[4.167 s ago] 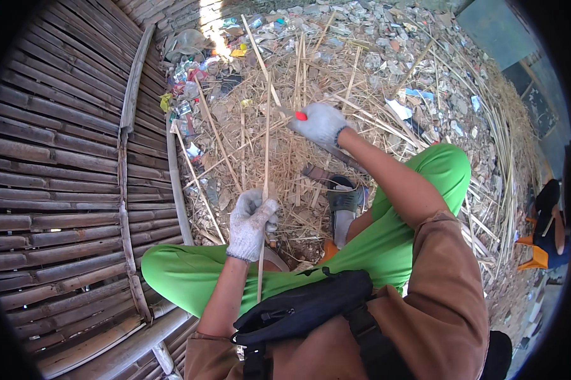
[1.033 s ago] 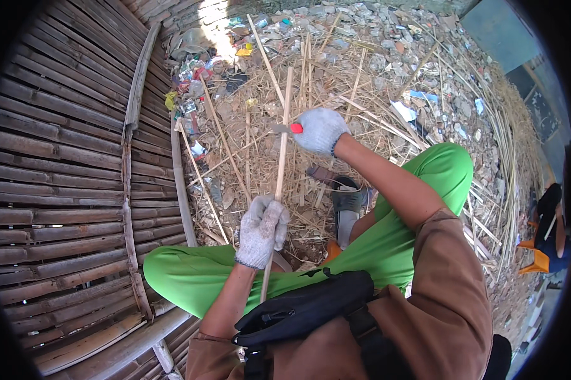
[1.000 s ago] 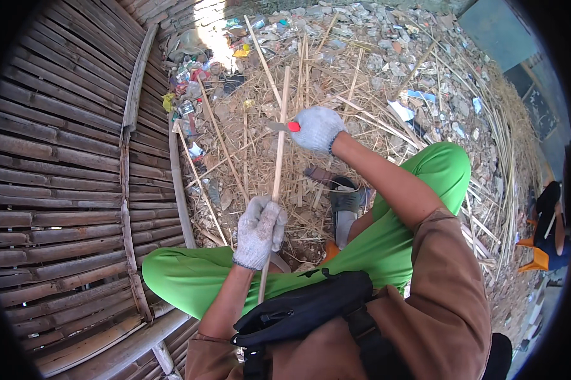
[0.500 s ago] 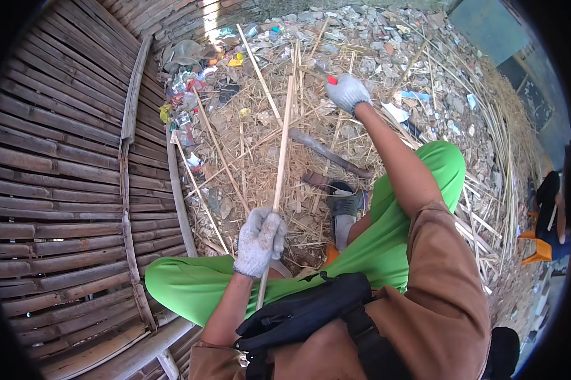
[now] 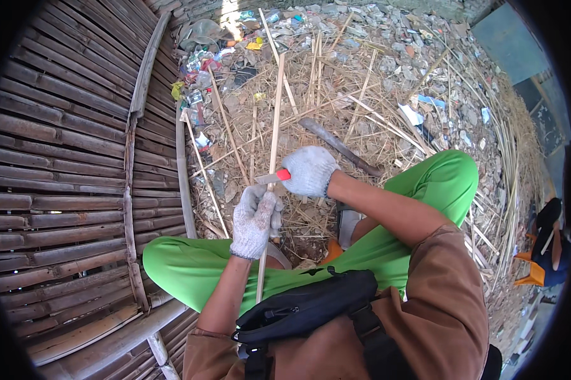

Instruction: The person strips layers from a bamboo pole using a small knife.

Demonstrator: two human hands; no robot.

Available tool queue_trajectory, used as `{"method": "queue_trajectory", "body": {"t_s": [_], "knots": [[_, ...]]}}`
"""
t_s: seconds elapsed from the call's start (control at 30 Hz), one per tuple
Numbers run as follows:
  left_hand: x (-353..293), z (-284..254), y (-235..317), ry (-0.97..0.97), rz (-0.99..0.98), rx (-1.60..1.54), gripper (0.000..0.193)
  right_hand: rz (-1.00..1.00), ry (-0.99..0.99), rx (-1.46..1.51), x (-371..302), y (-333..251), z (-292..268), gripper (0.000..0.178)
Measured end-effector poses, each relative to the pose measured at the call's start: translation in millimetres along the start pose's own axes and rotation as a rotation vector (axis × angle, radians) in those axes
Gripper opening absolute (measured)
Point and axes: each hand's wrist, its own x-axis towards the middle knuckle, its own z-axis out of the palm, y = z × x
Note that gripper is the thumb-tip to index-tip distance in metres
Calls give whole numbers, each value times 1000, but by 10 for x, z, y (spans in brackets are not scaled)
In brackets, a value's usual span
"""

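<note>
My left hand [image 5: 254,221], in a whitish knit glove, is closed round a long pale bamboo strip [image 5: 275,120]. The strip runs upright through the picture, its lower end reaching past my wrist to my lap. My gloved right hand [image 5: 309,171] grips a knife [image 5: 271,179] with a red part beside the fingers. Its short blade lies across the strip, just above my left hand. Most of the knife's handle is hidden inside the right glove. A dark curved-ended bar or tool [image 5: 339,147] lies on the ground beyond my right hand.
A slatted bamboo wall [image 5: 64,190] stands along the left. Loose strips, shavings and litter [image 5: 361,69] cover the ground ahead. Long thin strips [image 5: 488,101] lie piled at the right. A black pouch [image 5: 307,297] rests on my lap. Another person [image 5: 551,237] sits at far right near an orange stool [image 5: 529,269].
My right hand has come back from the far end, nearer to me, bringing the knife blade across the strip by my left hand. The left hand keeps its hold.
</note>
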Motion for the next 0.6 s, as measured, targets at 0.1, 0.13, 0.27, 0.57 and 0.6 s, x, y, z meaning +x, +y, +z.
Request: {"method": "queue_trajectory", "body": {"t_s": [0.1, 0.13, 0.27, 0.57, 0.6], "knots": [[24, -5, 27, -36, 54, 22, 11, 18, 29, -8, 14, -41, -82, 33], [29, 10, 49, -22, 62, 5, 11, 37, 40, -23, 19, -54, -121, 32], [-2, 99, 126, 11, 67, -46, 13, 64, 104, -6, 36, 25, -181, 32], [-195, 99, 91, -126, 110, 88, 15, 343, 165, -8, 329, 802, -771, 40], [-211, 100, 98, -108, 114, 102, 15, 334, 172, -31, 382, 879, -830, 41]]}}
